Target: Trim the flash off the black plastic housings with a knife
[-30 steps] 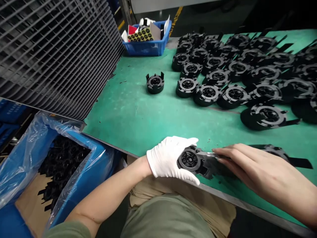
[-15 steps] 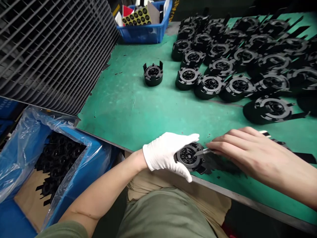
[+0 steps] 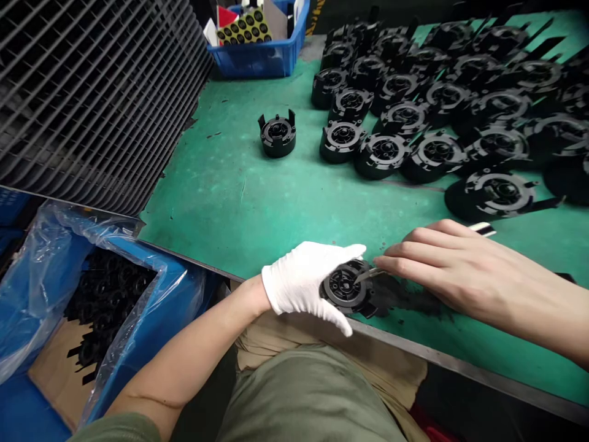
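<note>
In the head view, my left hand (image 3: 308, 279), in a white glove, grips a black round plastic housing (image 3: 341, 288) at the table's front edge. Thumb and fingers wrap partly round its rim, and its ribbed, ringed face points up. My bare right hand (image 3: 442, 261) is closed on a slim knife (image 3: 367, 274), whose metal blade reaches the inner face of the housing. A white-and-black handle end sticks out behind the fingers. Dark shavings (image 3: 409, 298) lie on the green table below my right hand.
Several similar black housings (image 3: 384, 150) stand in rows at the right; a single one (image 3: 278, 136) stands apart. A blue bin (image 3: 257, 60) with sticker sheets sits at the back. Stacked black grilles (image 3: 92, 92) rise at left, above a plastic-lined blue crate (image 3: 177, 319) of black parts.
The view has shifted slightly. The knife and my right hand have tilted a little, with more of the handle end showing. My left hand keeps its grip on the housing.
</note>
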Motion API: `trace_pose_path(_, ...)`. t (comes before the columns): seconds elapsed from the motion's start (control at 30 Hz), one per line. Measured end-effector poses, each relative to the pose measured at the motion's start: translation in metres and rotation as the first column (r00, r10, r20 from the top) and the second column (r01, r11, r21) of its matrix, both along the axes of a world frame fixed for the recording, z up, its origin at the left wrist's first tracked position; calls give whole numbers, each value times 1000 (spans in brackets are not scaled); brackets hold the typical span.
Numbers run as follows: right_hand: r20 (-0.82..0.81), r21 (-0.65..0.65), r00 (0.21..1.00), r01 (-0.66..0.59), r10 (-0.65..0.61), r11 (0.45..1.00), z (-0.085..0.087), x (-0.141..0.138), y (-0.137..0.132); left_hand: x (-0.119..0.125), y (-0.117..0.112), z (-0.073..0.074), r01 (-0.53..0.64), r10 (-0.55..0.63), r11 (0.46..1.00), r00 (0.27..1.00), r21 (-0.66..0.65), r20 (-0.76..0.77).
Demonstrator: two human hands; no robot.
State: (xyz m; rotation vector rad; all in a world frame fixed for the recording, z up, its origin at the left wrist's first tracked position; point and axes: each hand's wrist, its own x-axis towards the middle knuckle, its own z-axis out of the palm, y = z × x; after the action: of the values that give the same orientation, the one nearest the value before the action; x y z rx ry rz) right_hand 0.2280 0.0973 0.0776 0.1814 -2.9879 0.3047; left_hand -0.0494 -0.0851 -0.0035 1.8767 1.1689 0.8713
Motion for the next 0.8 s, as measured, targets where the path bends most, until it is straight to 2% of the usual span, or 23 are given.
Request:
trace_pose_path(0.13, -58, -10, 998, -13, 12, 1000, -4, 0, -3, 1, -2, -4, -3, 3, 998, 1000, 63, 8)
trace_pose_path(0.27, -60, -6, 998, -15, 14, 1000, -6, 0, -4, 1, -3, -6, 1, 0, 998, 1000, 59, -8)
trace_pose_path(0.47, 13, 43, 1000, -4, 4, 999, 2, 6, -11, 1, -4, -7, -18, 19, 997, 1000, 77, -7)
trace_pose_path(0.67, -45, 114, 998, 46, -41, 992, 13, 7, -25, 1, -4, -9, -22, 22, 992, 1000, 120, 2)
trace_pose_path(0.8, -33, 148, 997, 71, -67, 986, 10, 12, -30, 1, -3, -9, -20, 22, 994, 1000, 108, -21)
